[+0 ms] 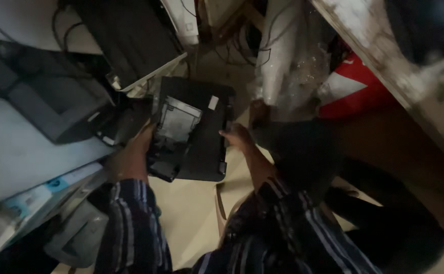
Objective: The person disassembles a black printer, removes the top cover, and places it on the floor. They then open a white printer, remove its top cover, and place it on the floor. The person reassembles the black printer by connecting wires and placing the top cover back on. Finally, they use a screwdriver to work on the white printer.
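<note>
Your single camera sits on your head and looks steeply down past your striped sleeves at the black printer [194, 129], which lies near and about centre frame. Beyond the printer the view reaches stacked machines; nearer than it, the floor. The picture is dim and blurred.

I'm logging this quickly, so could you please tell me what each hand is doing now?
Left hand: grips the black printer at its left edge.
Right hand: holds its right edge.

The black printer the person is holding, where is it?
In the head view the black printer sits at the picture's centre, held between the left hand and right hand, just right of a grey machine and left of a red-and-white bag.
</note>
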